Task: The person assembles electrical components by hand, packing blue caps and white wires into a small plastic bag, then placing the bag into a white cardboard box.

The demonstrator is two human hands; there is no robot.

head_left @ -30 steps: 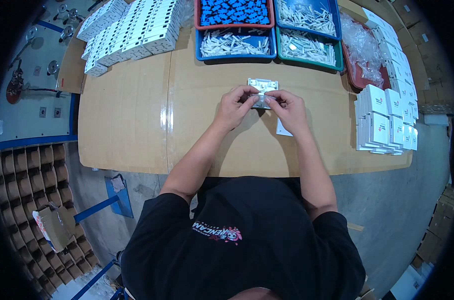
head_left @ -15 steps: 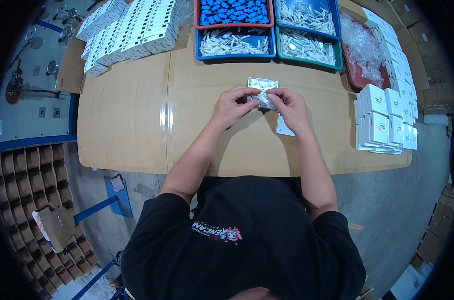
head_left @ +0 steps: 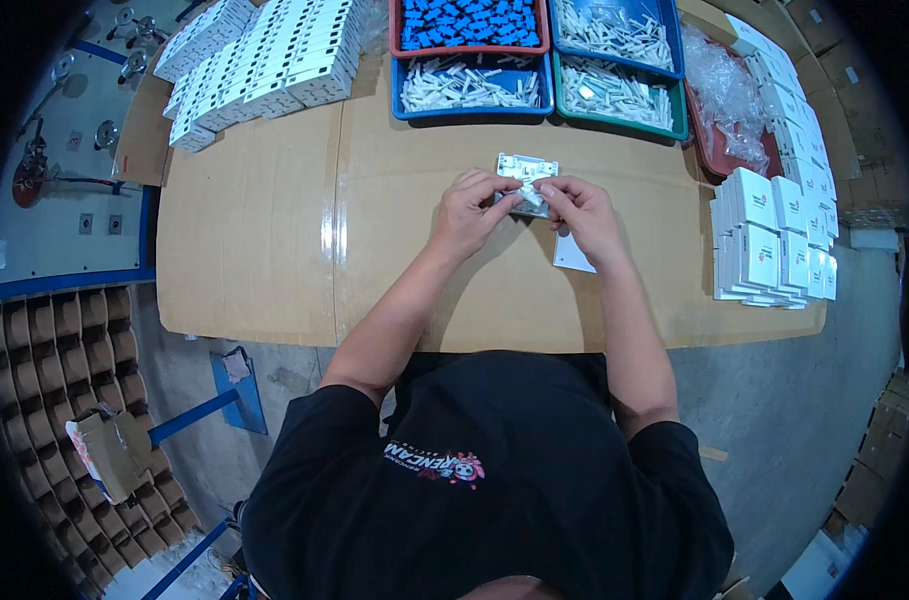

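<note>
My left hand (head_left: 468, 212) and my right hand (head_left: 584, 212) meet over the middle of the cardboard-covered table. Between their pinched fingertips is a small white piece (head_left: 528, 193), too small to tell its exact kind. Just beneath it lies a white rectangular housing (head_left: 519, 164) with fittings on its face, partly covered by the fingers. A flat white plate (head_left: 570, 254) rests on the cardboard, with its right side tucked under my right hand and wrist.
At the back stand a red tray (head_left: 544, 48) of blue parts and a blue tray (head_left: 546, 105) of white sticks, with a green tray (head_left: 614, 128) alongside. White boxes (head_left: 319, 85) are stacked far left. More white plates (head_left: 759, 255) are piled at right, near a red tray (head_left: 719, 165) with clear bags.
The white piece between my fingertips shows more plainly now. My hands have barely shifted, and the trays and stacks stay in place.
</note>
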